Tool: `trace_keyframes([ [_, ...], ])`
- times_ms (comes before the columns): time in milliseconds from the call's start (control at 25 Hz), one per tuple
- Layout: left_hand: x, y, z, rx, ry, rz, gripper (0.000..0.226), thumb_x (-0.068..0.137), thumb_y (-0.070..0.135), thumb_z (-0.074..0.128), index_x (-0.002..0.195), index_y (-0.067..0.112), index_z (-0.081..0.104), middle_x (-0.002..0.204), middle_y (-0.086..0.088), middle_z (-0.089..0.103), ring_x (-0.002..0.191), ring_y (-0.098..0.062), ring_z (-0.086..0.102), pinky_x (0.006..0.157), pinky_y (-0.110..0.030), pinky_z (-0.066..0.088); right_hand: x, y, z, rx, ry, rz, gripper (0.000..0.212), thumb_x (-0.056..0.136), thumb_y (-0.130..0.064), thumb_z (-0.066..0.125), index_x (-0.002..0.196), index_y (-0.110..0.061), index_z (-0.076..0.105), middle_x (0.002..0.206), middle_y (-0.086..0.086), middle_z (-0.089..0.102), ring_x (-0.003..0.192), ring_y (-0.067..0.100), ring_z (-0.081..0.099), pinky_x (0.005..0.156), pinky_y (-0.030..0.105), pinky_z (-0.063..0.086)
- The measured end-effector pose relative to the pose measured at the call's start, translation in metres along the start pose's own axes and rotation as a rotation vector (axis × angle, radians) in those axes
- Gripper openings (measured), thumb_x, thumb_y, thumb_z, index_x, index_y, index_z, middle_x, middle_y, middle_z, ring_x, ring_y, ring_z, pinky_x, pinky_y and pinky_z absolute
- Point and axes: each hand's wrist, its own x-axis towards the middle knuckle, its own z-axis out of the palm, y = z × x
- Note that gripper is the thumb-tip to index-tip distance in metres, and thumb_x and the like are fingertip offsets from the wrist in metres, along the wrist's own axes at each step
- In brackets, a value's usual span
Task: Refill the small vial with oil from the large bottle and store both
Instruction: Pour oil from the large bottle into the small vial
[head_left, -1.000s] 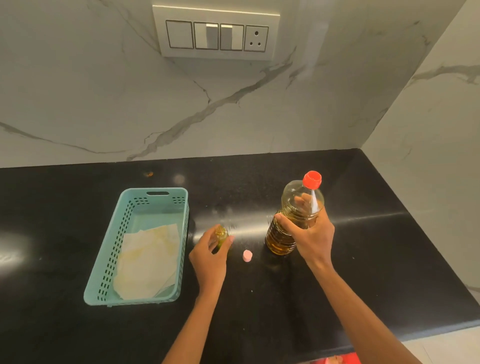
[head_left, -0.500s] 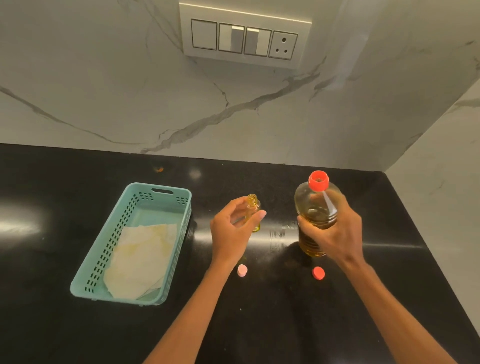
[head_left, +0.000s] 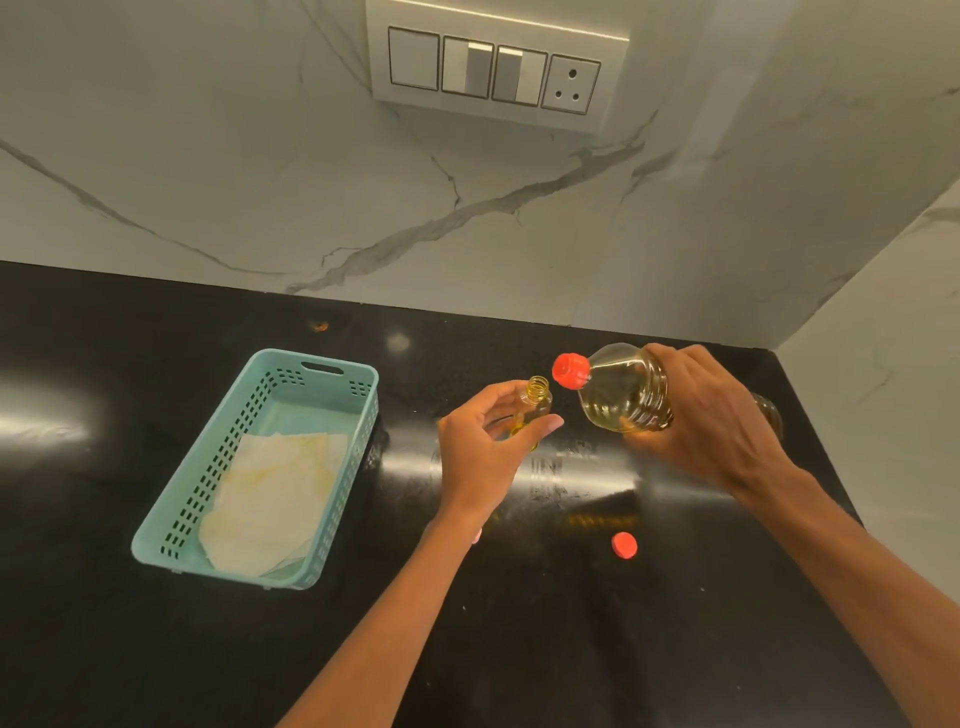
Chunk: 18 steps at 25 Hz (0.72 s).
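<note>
My left hand (head_left: 480, 452) holds the small clear vial (head_left: 535, 400) above the black counter, its threaded mouth uncovered and pointing up. My right hand (head_left: 711, 421) grips the large oil bottle (head_left: 623, 395), tipped on its side toward the left. The bottle's red spout top (head_left: 570, 370) sits just right of the vial's mouth, a small gap between them. A loose red cap (head_left: 624, 545) lies on the counter below the bottle. A small pink cap (head_left: 476, 535) peeks out from behind my left wrist.
A teal plastic basket (head_left: 208, 483) lined with stained white paper (head_left: 275, 499) stands left of my hands on the black counter (head_left: 571, 649). Marble walls close the back and right side. A switch panel (head_left: 493, 67) is on the back wall.
The large bottle went from upright to tipped leftward, its red top now beside the vial's mouth. My left hand lifted the vial off the counter and keeps it raised.
</note>
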Motion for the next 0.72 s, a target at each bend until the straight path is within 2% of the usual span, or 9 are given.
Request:
trace_keyframes([
  [120, 0.000, 0.002, 0.002, 0.014, -0.007, 0.010, 0.042, 0.076, 0.027, 0.088, 0.115, 0.018, 0.074, 0.105, 0.008, 0.077, 0.099, -0.005, 0.073, 0.088, -0.021, 0.059, 0.000, 0.004, -0.005, -0.031, -0.025, -0.021, 0.088, 0.058, -0.038, 0.091, 0.128, -0.001, 0.053, 0.108, 0.018, 0.066, 0.093, 0.032, 0.061, 0.077, 0.046, 0.058],
  [280, 0.001, 0.002, 0.002, 0.039, -0.008, 0.015, 0.042, 0.077, 0.027, 0.087, 0.116, 0.018, 0.074, 0.107, 0.009, 0.077, 0.101, -0.002, 0.072, 0.086, -0.016, 0.057, 0.004, 0.005, -0.011, -0.087, -0.038, -0.056, 0.089, 0.057, -0.042, 0.091, 0.126, 0.000, 0.055, 0.107, 0.019, 0.067, 0.092, 0.034, 0.062, 0.075, 0.045, 0.057],
  [720, 0.000, -0.001, -0.003, 0.011, -0.011, -0.013, 0.044, 0.079, 0.025, 0.086, 0.120, 0.014, 0.074, 0.111, 0.003, 0.078, 0.104, -0.007, 0.073, 0.091, -0.028, 0.060, 0.018, 0.000, -0.032, -0.204, -0.113, -0.127, 0.094, 0.052, -0.042, 0.094, 0.126, 0.001, 0.054, 0.105, 0.020, 0.069, 0.089, 0.036, 0.063, 0.071, 0.041, 0.056],
])
